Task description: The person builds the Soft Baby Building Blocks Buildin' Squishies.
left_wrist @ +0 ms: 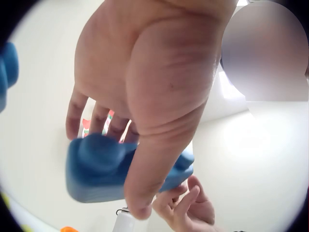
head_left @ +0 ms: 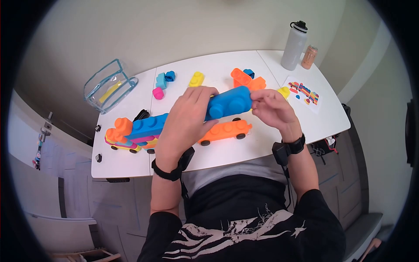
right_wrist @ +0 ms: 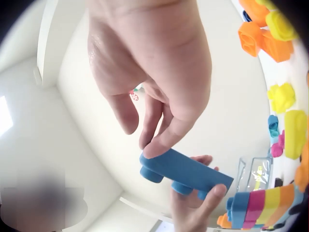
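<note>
A long blue building block (head_left: 231, 104) with round studs is held up over the table by my left hand (head_left: 183, 120). In the left wrist view the thumb lies across one side of this block (left_wrist: 99, 186), with the other fingers behind it. My right hand (head_left: 276, 109) is at the block's other end; in the right wrist view its fingertips touch that end while the thumb stands apart. Below is an orange wheeled base (head_left: 227, 131) with studs. Left of it stands a wheeled stack of coloured blocks (head_left: 148, 126), partly hidden by my left hand and forearm.
Loose blocks lie toward the back: a yellow block (head_left: 196, 79), a pink block (head_left: 158, 93) and several orange blocks (head_left: 242, 77). A clear bag (head_left: 109, 87) sits at left. At right are a bottle (head_left: 294, 46), a can (head_left: 309, 57) and a picture sheet (head_left: 304, 94).
</note>
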The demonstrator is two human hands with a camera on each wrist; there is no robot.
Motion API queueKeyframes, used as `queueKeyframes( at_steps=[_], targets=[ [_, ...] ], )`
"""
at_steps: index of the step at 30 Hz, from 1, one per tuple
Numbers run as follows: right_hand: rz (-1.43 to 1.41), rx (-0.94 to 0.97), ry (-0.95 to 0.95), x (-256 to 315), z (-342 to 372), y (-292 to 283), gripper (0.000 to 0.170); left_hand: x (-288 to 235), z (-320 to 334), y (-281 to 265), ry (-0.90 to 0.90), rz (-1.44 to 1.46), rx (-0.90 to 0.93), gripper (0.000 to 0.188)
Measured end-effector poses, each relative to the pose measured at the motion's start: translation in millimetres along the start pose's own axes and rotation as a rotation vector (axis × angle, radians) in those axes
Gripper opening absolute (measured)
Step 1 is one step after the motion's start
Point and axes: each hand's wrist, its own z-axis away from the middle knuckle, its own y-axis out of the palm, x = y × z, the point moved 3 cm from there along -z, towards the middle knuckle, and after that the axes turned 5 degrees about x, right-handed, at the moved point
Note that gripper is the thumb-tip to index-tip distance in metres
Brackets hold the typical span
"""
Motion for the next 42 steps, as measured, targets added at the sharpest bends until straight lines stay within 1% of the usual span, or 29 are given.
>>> queueKeyframes(
  at_steps=[1,2,4,5,6,7,8,9,10,11,12,13,15,16,18,20,22,24,27,33,36,40,42],
  targets=[
    [-0.134,-0.018,-0.033,-1.2,2.8,-4.4,0.034,1.8,-0.6,2.5,0.001,-0.001,0.002,0.06],
    [-0.136,-0.02,-0.036,-1.0,5.4,-10.8,0.034,4.2,-1.1,5.0,-0.028,-0.001,0.017,0.057],
    [-0.023,-0.068,0.124,-0.2,5.0,-18.8,0.032,5.4,-0.5,5.2,-0.054,0.001,0.036,0.054],
    [-0.024,-0.07,0.121,2.7,4.5,-15.3,0.032,7.2,1.6,4.4,-0.124,0.014,0.101,0.051],
    [0.208,-0.193,0.248,4.3,5.2,-14.1,0.03,9.8,3.8,4.4,-0.194,0.026,0.167,0.049],
    [0.439,-0.315,0.374,4.5,5.2,-12.4,0.028,13.1,5.9,6.8,-0.194,0.026,0.169,0.049],
    [0.436,-0.317,0.374,0.1,5.1,-11.8,0.028,18.2,9.4,14.5,-0.19,0.005,0.243,0.049],
    [0.664,-0.222,0.317,-3.2,3.9,-9.8,0.03,21.1,12.1,21.3,-0.186,-0.014,0.317,0.049],
    [0.89,-0.122,0.255,-5.8,1.7,-4.4,0.033,20.3,12.1,24.3,-0.185,-0.012,0.32,0.049],
    [0.889,-0.126,0.256,-8.7,0.6,-0.4,0.033,19.7,11.4,29.7,-0.233,-0.002,0.405,0.049],
    [0.986,-0.128,0.366,-13.2,-0.5,3.9,0.037,20.1,11.6,35.2,-0.279,0.008,0.489,0.049],
    [1.081,-0.128,0.477,-17.6,-1.0,6.9,0.041,22.2,13.0,41.4,-0.276,0.009,0.492,0.049],
    [1.095,-0.137,0.46,-32.2,-1.6,0.5,0.042,27.3,16.2,52.9,-0.221,-0.128,0.475,0.049],
    [1.137,-0.12,0.493,-38.4,-2.5,-1.4,0.044,27.0,15.5,53.7,-0.22,-0.127,0.476,0.049],
    [1.181,-0.11,0.527,-44.9,-4.4,-1.8,0.046,29.2,13.6,56.5,-0.284,-0.177,0.525,0.05],
    [1.292,-0.092,0.494,-46.1,-6.8,3.5,0.045,36.8,15.2,63.8,-0.295,-0.181,0.519,0.05],
    [1.326,-0.104,0.479,-49.6,-6.1,4.8,0.044,41.3,13.5,72.5,-0.287,-0.173,0.514,0.051],
    [1.359,-0.089,0.447,-51.6,-6.4,6.8,0.041,47.3,13.3,77.3,-0.338,-0.155,0.569,0.055],
    [1.396,-0.084,0.497,-53.6,-7.0,6.2,0.04,49.6,13.6,78.6,-0.324,-0.117,0.555,0.057],
    [1.377,-0.104,0.571,-52.6,-7.5,10.6,0.039,50.6,12.6,77.7,-0.304,-0.091,0.549,0.055],
    [1.403,-0.099,0.563,-51.2,-6.9,11.7,0.038,52.9,13.5,79.3,-0.276,-0.07,0.531,0.055],
    [1.398,-0.091,0.557,-50.3,-7.0,12.3,0.038,52.4,11.2,76.3,-0.315,-0.063,0.548,0.054],
    [1.36,-0.108,0.578,-49.9,-6.8,12.1,0.038,56.6,12.1,78.4,-0.304,-0.033,0.562,0.054]
  ],
)
